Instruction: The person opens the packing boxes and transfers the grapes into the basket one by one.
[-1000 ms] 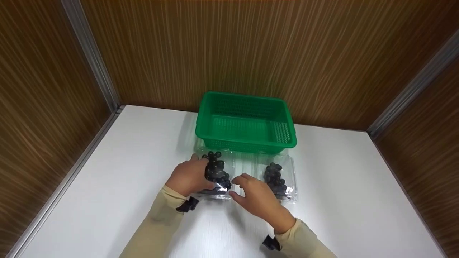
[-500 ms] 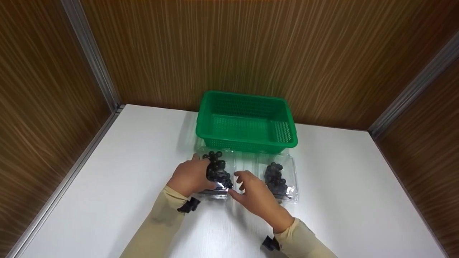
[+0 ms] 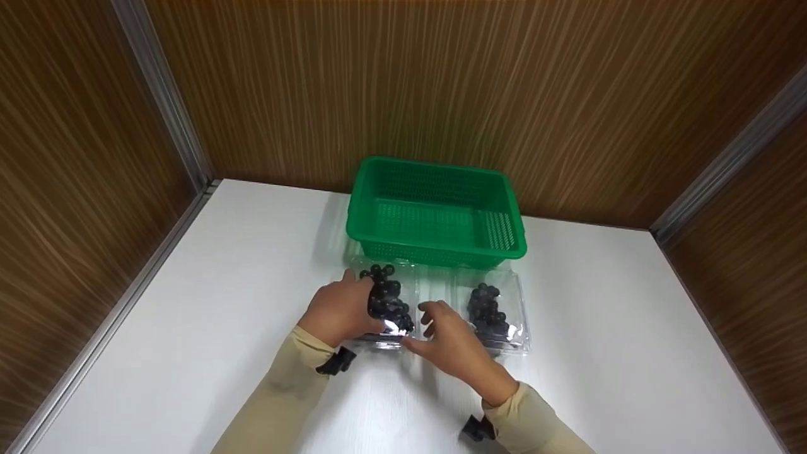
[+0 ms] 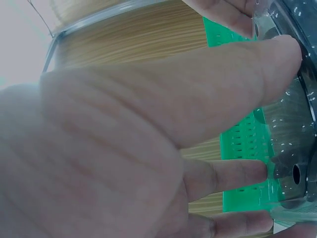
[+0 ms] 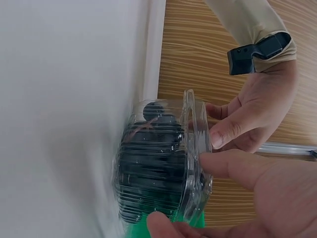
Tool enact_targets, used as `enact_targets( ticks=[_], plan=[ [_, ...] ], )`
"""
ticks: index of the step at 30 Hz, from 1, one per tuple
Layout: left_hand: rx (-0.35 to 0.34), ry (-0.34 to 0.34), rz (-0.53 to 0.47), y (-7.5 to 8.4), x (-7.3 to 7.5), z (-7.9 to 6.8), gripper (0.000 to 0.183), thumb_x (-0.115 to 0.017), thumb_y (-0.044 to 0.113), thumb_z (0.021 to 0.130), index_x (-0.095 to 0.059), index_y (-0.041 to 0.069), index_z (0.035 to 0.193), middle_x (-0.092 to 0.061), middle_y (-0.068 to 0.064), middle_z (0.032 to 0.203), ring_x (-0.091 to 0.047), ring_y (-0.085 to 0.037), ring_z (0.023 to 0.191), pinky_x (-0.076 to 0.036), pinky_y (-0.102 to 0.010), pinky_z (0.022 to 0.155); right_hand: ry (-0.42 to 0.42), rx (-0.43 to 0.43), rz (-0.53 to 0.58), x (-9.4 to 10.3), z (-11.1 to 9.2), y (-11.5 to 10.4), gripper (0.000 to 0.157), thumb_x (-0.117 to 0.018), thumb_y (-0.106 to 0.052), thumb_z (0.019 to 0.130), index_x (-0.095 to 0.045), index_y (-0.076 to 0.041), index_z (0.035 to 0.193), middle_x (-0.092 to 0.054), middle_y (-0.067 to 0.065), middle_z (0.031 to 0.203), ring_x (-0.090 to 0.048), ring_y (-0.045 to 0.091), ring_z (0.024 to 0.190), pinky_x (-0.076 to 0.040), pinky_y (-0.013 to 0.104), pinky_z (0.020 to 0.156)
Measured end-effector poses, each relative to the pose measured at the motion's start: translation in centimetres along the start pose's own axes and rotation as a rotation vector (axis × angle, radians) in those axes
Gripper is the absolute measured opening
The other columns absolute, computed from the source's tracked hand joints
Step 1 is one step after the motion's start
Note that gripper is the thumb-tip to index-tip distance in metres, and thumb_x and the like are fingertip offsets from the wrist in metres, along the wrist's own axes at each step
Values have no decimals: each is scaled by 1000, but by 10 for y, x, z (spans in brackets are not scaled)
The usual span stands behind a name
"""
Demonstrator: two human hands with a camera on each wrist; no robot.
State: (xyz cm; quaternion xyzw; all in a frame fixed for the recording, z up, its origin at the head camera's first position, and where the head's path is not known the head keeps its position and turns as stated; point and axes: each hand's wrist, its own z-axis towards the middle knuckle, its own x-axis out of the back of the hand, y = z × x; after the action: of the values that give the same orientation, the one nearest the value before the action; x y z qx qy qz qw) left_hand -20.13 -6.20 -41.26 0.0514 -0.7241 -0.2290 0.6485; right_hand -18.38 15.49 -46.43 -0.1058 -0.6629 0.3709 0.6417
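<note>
A clear plastic clamshell of dark grapes [image 3: 389, 291] lies on the table in the head view. My left hand [image 3: 340, 311] grips it from the left, the thumb over the near edge and the other fingers toward the far side. In the left wrist view that thumb [image 4: 277, 54] presses on the clear plastic. At the clamshell's right side is my right hand [image 3: 452, 343], fingers loosely bent. Its thumb [image 5: 220, 162] is right at the rim in the right wrist view, and a fingertip [image 5: 161, 225] shows beside the ribbed wall.
To the right, a second clear clamshell of dark grapes [image 3: 514, 302] sits partly behind my right hand. Directly behind both stands a green plastic basket [image 3: 435, 249] with nothing in it. Wood-grain panels [image 3: 441, 82] enclose the white table [image 3: 605, 340] at the back and sides.
My left hand keeps its hold on the left clamshell. The right hand's fingers have bent slightly and its thumb stays by the clamshell's near right corner. The view has shifted a little.
</note>
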Motion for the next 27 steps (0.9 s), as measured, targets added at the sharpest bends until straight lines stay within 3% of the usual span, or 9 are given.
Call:
enact_targets(
  ticks=[5,13,21,27],
  plan=[
    [-8,-17,13,4,-2,-1,73,-91,38,76,-64,-4,128,-59,-24,121,-66,-40,97,-56,-53,83,-34,-77,26,3,-2,5,67,-87,-31,83,-55,8,127,-60,12,103,-60,18,81,-54,33,68],
    [-23,-19,27,6,-3,-2,73,-90,39,77,-63,-5,130,-59,-23,118,-67,-39,95,-57,-52,82,-136,-180,197,7,-2,9,66,-86,-29,86,-49,6,128,-51,13,98,-61,17,50,-54,34,48],
    [-32,-27,27,7,-5,-1,75,-90,40,78,-63,-6,131,-59,-26,124,-67,-39,96,-57,-51,83,-176,-188,210,8,-4,10,52,-83,-28,88,-54,0,120,-54,5,81,-56,13,47,-53,33,47],
    [-66,-11,37,6,-5,-3,74,-91,39,77,-63,-6,130,-60,-24,119,-68,-37,93,-57,-50,82,-162,-127,152,9,-2,10,45,-85,-28,86,-58,-1,111,-56,1,77,-50,11,62,-42,27,55]
  ],
)
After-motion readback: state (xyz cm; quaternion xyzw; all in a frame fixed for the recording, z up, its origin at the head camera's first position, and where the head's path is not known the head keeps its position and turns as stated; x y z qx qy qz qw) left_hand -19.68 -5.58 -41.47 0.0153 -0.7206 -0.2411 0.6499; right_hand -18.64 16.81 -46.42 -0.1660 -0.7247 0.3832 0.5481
